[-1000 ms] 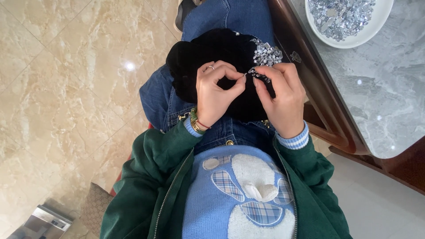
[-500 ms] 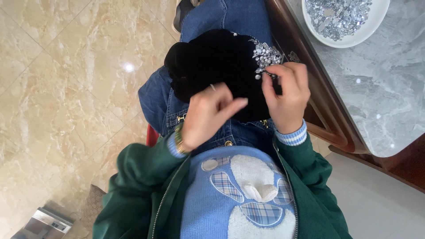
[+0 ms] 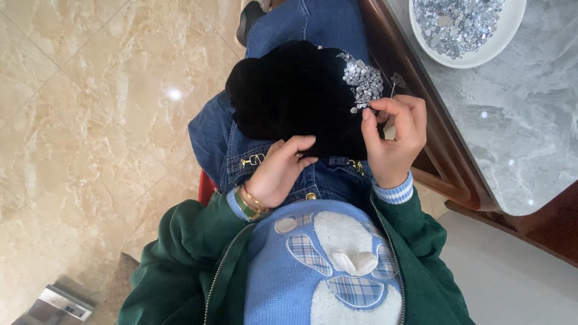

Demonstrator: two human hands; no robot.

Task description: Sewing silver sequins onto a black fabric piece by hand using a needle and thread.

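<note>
Seen from above, a seated person in a green jacket point(image 3: 180, 259) and blue knitted sweater point(image 3: 325, 271) works over their lap, beside a grey marble table point(image 3: 512, 126) at three o'clock.

Largest is the black velvet piece point(image 3: 295, 96), lying across the denim-clad thighs at the centre. It looks soft, limp and light, likely to sag or slide unless pressed flat, so the plain fabric near its lower edge seems the safest place to grip.

At its two o'clock corner sits a patch of silver sequins point(image 3: 363, 78), probably delicate and best left unsqueezed.

On the table at one o'clock, a white bowl point(image 3: 516, 24) holds loose silver sequins point(image 3: 457, 18).

Her left hand point(image 3: 280, 171), wearing a gold bracelet, rests at the cloth's six o'clock edge, fingers curled loosely against the fabric, pinning it.

Her right hand point(image 3: 394, 138) is at four o'clock of the patch, thumb and forefinger pinched together; what they hold is too small to tell.

No packages, labels or signs are visible.
</note>
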